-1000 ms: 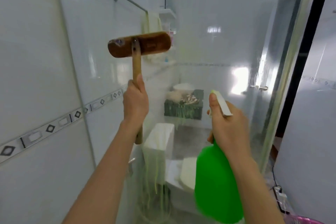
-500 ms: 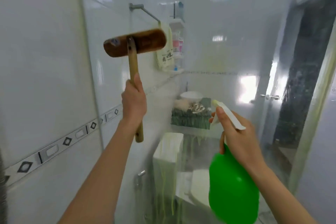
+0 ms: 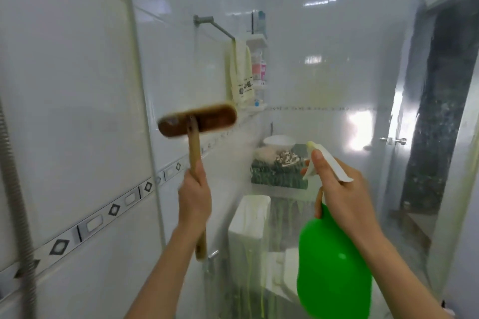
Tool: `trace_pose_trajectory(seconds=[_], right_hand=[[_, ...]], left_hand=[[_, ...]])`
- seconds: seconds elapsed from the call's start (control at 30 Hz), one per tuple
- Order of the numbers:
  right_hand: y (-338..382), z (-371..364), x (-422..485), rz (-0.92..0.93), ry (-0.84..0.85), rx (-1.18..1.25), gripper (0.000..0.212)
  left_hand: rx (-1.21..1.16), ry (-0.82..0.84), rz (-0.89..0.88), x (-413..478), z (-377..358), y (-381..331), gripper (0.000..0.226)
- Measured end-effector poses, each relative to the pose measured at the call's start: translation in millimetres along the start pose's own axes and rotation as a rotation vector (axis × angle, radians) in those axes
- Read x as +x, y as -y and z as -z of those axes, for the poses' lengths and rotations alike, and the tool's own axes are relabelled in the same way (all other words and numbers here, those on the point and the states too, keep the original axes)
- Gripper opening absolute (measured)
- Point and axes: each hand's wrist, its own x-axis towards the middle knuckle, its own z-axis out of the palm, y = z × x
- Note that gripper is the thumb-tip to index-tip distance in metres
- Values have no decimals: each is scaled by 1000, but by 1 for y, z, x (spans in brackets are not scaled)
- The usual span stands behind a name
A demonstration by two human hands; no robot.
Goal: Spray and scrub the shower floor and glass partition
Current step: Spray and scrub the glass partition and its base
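The left hand (image 3: 194, 199) has its fingers wrapped tight round the wooden handle of the brush (image 3: 197, 119). The brown brush head sits above the fingers, blurred and seemingly flat against the glass partition (image 3: 324, 80). The right hand (image 3: 342, 189) holds the green spray bottle (image 3: 334, 267) by its neck, with the thumb along the white spray head and the fingers curled round the front at the trigger. The nozzle points forward from them at the glass. Yellowish streaks of cleaner (image 3: 249, 274) run down the pane below both sets of fingers; the shower floor is out of view. The step in hand looks like scrubbing the sprayed glass. To do it well, press the bristles squarely on the pane and work in overlapping strokes from above the fingers downward, so the drips are chased to the bottom. Spray fresh cleaner just ahead of the brush, not onto it. A wet handle may slip, so a firm grip seems wise.
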Motion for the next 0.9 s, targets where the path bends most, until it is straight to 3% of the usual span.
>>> trace_pose_trajectory(seconds=[0.13, 0.27, 0.37, 0.57, 0.67, 0.77, 0.9], right_hand=[[4, -7, 0, -22, 23, 14, 54], [17, -14, 2, -26, 26, 48, 55], [25, -18, 1, -26, 15, 70, 52], [26, -15, -5, -44, 20, 86, 54], [29, -12, -3, -51, 30, 74, 58], [28, -12, -3, -47, -3, 49, 56], [21, -10, -6, -44, -29, 23, 53]], left_hand=[[155, 143, -15, -76, 0, 43, 48], [160, 28, -69, 12, 22, -3, 54], [37, -27, -68, 68, 29, -34, 61], [24, 77, -65, -16, 9, 2, 56], [104, -50, -152, 56, 32, -44, 59], [11, -65, -124, 130, 56, -103, 57], [-77, -81, -81, 88, 24, -81, 55]])
